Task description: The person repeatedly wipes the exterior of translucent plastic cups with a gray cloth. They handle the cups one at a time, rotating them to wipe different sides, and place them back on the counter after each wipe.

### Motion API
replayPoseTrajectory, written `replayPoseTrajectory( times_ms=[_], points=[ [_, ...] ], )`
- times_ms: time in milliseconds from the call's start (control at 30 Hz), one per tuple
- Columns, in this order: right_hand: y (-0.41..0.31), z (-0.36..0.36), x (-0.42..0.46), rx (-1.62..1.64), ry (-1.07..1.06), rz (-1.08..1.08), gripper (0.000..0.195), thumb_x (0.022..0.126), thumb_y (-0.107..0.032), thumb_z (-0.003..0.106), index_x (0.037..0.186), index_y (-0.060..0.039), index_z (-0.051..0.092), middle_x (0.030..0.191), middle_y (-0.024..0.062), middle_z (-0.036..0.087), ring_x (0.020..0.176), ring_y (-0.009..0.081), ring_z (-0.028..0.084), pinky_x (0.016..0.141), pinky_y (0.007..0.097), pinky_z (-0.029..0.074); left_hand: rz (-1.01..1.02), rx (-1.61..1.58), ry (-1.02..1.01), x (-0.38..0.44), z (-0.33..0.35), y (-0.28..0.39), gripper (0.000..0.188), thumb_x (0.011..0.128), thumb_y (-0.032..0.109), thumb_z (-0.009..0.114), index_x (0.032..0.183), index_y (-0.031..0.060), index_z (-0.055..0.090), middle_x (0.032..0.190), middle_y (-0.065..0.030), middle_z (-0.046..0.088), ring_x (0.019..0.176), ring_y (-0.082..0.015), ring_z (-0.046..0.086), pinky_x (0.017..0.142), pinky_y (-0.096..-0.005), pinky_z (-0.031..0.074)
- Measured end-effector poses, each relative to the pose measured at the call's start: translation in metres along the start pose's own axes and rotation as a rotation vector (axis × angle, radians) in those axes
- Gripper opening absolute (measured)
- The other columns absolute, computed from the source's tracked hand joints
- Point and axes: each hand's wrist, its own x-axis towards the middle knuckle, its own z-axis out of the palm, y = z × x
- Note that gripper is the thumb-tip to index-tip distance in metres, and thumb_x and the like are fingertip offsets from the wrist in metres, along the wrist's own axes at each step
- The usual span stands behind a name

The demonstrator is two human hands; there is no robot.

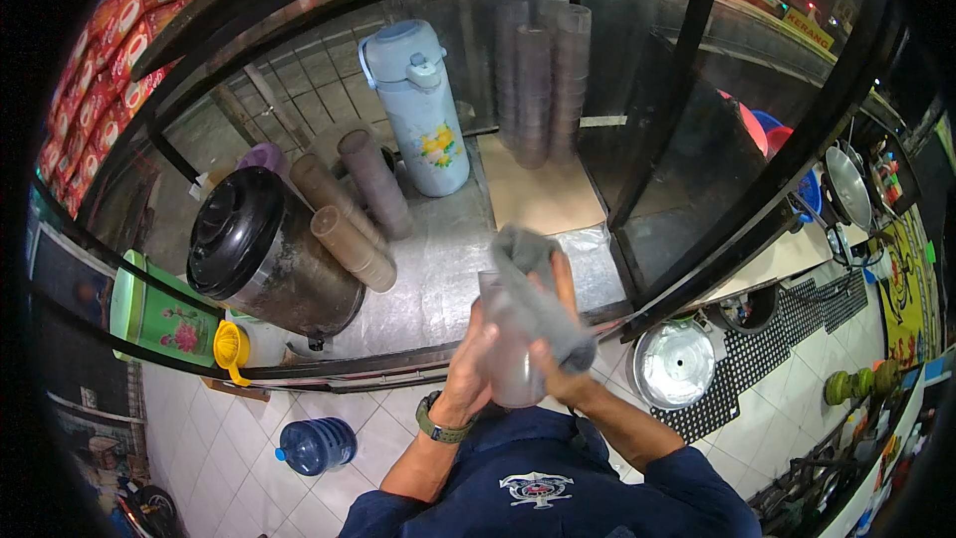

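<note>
My left hand point(470, 368) is wrapped around the side of a clear, cloudy tumbler point(515, 385), held tilted in front of my chest. In my right hand point(562, 382) is a grey cloth point(526, 269), blurred by motion, lying against the tumbler's upper side and over part of its mouth. Beyond my hands are stacks of tumblers: brownish ones point(358, 258) lean beside a large dark metal drinks container point(299, 276) with a black lid, and tall stacks point(549, 90) stand on a tan board point(545, 190).
A metal-topped counter point(441, 276) sits inside a black-framed glass case. On it stands a light blue pump thermos point(422, 108). A yellow citrus juicer point(231, 347) hangs at the front left edge. A blue water jug point(317, 447) and a round metal lid point(674, 365) are lower down, near the tiled floor.
</note>
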Motion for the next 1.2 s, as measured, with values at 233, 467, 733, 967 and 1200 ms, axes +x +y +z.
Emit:
replayPoseTrajectory(
  times_ms=[233, 467, 733, 967, 1200],
  points=[
    [0.018, -0.013, 0.002, 0.051, -0.181, -0.193, 0.058, 0.084, -0.013, 0.055, 0.136, 0.0003, 0.032, 0.144, 0.0248, 0.023, 0.134, 0.0431, 0.019, 0.108, 0.0457, 0.019, 0.022, -0.019, 0.061, 0.001, -0.011, -0.003, 0.058, 0.092, 0.033, 0.049, 0.138, 0.0037, 0.027, 0.134, -0.0128, 0.040, 0.124, -0.0243, 0.040, 0.104, -0.0388, 0.032],
    [-0.018, -0.009, -0.008, -0.267, -0.473, -0.189, 0.066, 0.077, -0.022, 0.060, 0.136, -0.0024, 0.037, 0.148, 0.0196, 0.019, 0.135, 0.0454, 0.014, 0.108, 0.0493, 0.018, 0.104, -0.189, 0.099, 0.004, -0.007, 0.011, 0.060, 0.092, 0.047, 0.041, 0.135, 0.0056, 0.033, 0.131, -0.0151, 0.043, 0.117, -0.0254, 0.047, 0.098, -0.0395, 0.040],
    [-0.001, -0.014, 0.015, -0.165, -0.132, -0.060, 0.054, 0.088, -0.026, 0.048, 0.135, -0.0009, 0.039, 0.145, 0.0247, 0.021, 0.136, 0.0398, 0.015, 0.108, 0.0508, 0.016, -0.048, 0.034, 0.107, -0.005, -0.003, -0.016, 0.066, 0.092, 0.056, 0.031, 0.136, 0.0071, 0.030, 0.130, -0.0176, 0.045, 0.112, -0.0274, 0.051, 0.095, -0.0391, 0.043],
    [0.008, -0.018, -0.012, -0.419, -0.511, -0.336, 0.052, 0.088, -0.029, 0.048, 0.135, -0.0089, 0.040, 0.145, 0.0102, 0.030, 0.136, 0.0344, 0.018, 0.108, 0.0535, 0.016, 0.011, -0.177, 0.019, 0.015, -0.016, 0.010, 0.062, 0.092, 0.054, 0.035, 0.134, 0.0081, 0.031, 0.128, -0.0155, 0.045, 0.112, -0.0246, 0.050, 0.095, -0.0367, 0.043],
    [-0.006, -0.011, -0.001, -0.246, -0.453, -0.277, 0.047, 0.085, -0.031, 0.049, 0.124, -0.0054, 0.052, 0.142, 0.0099, 0.037, 0.135, 0.0316, 0.025, 0.107, 0.0582, 0.014, -0.278, -0.344, 0.257, 0.009, -0.008, 0.018, 0.064, 0.091, 0.059, 0.030, 0.124, 0.0071, 0.046, 0.111, -0.0136, 0.057, 0.097, -0.0241, 0.058, 0.084, -0.0364, 0.048]
  ],
)
